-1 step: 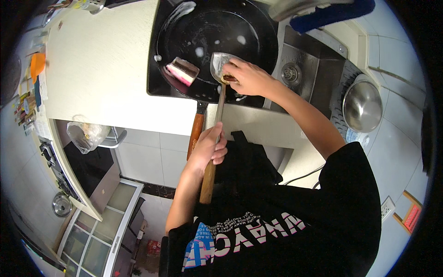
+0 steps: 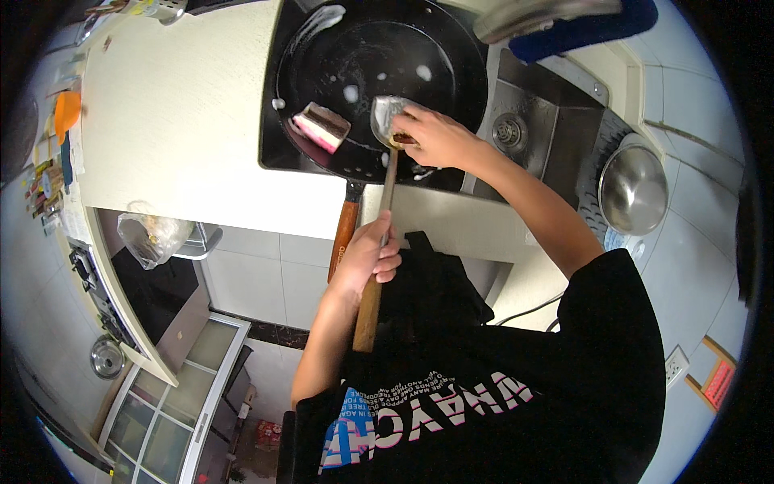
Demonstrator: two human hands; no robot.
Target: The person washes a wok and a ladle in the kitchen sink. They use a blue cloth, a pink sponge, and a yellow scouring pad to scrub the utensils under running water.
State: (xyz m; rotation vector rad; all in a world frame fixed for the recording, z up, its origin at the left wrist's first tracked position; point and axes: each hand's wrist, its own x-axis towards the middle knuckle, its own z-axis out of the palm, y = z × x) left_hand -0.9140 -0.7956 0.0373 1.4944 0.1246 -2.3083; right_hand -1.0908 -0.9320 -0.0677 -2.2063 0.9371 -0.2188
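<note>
My left hand (image 2: 374, 254) is wrapped round the long handle of a metal spatula (image 2: 389, 192), low on its shaft above the wooden grip. The spatula's blade (image 2: 385, 115) is wet with suds and lies over a black frying pan (image 2: 318, 165). My right hand (image 2: 429, 139) is closed at the blade's base, pinching a small dark brown piece with a yellowish edge (image 2: 403, 139). Fingers hide most of that piece. Left of the blade, a sponge (image 2: 322, 127) with dark, white and pink layers rests inside the pan, where white foam spots show.
The pan's wooden handle (image 2: 343, 234) points toward me beside my left wrist. A steel sink (image 2: 516, 97) is at the right, with a steel bowl (image 2: 634, 189) beyond it. A plastic bag (image 2: 153, 236) hangs left below the pale countertop (image 2: 177, 121).
</note>
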